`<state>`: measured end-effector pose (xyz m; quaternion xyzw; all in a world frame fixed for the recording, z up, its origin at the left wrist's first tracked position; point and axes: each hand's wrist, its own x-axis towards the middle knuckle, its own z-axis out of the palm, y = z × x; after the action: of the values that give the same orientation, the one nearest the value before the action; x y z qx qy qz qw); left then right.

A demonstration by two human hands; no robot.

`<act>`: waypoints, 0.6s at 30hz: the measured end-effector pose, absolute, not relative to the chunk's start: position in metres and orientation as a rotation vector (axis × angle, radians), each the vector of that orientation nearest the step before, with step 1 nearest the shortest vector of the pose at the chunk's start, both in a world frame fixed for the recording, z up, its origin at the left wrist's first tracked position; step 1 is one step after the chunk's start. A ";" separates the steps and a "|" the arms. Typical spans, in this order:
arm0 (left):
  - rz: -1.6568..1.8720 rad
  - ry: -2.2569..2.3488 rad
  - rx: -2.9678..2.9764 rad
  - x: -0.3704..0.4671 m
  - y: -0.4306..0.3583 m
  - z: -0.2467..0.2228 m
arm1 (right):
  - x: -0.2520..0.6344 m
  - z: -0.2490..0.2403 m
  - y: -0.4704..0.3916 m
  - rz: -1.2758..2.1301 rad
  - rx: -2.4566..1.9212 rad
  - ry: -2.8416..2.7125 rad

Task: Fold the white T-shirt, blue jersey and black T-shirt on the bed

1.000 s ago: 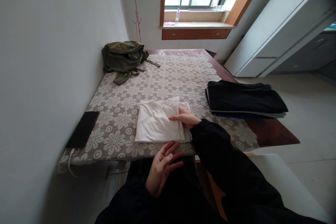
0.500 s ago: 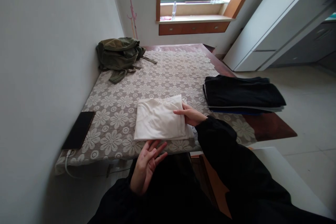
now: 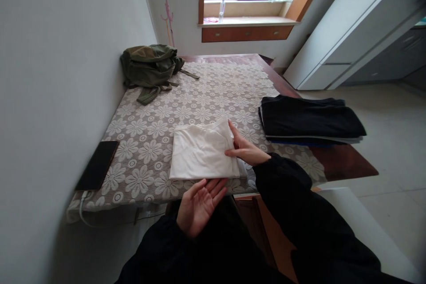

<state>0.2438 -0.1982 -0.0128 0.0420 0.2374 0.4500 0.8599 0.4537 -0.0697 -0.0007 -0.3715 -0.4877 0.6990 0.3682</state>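
Note:
A folded white garment (image 3: 201,153) lies near the front edge of the table, its far right corner slightly raised. My right hand (image 3: 244,145) grips its right edge, thumb on top and the other fingers along the side, partly hidden by the cloth. Palm up at the garment's near edge is my left hand (image 3: 201,204), its fingers stretched out. The left fingertips reach the cloth's lower edge; whether they are tucked beneath it I cannot tell.
A stack of folded dark clothes (image 3: 309,117) sits at the table's right side. A phone (image 3: 97,165) with a white cable lies at the left, and a green backpack (image 3: 149,66) rests by the wall. The lace tablecloth (image 3: 156,128) covers most of the table.
My left hand has moved right along the garment's near edge and turned its palm further up. My right hand has shifted slightly right, and the cloth's far right corner has bent.

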 end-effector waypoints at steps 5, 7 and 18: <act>0.993 0.539 0.004 0.256 -0.190 -0.011 | 0.470 -0.004 -0.075 1.737 -0.933 -1.252; 1.076 0.587 -0.034 0.251 -0.188 -0.008 | 0.476 -0.007 -0.075 1.717 -0.938 -1.289; 1.385 0.825 -0.179 0.207 -0.211 -0.001 | 0.487 -0.016 -0.079 1.745 -0.967 -1.197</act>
<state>0.2067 -0.2106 -0.0013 -0.0798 0.3686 0.6191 0.6889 0.4868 -0.0794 -0.0160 -0.3817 -0.4725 0.6886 0.3961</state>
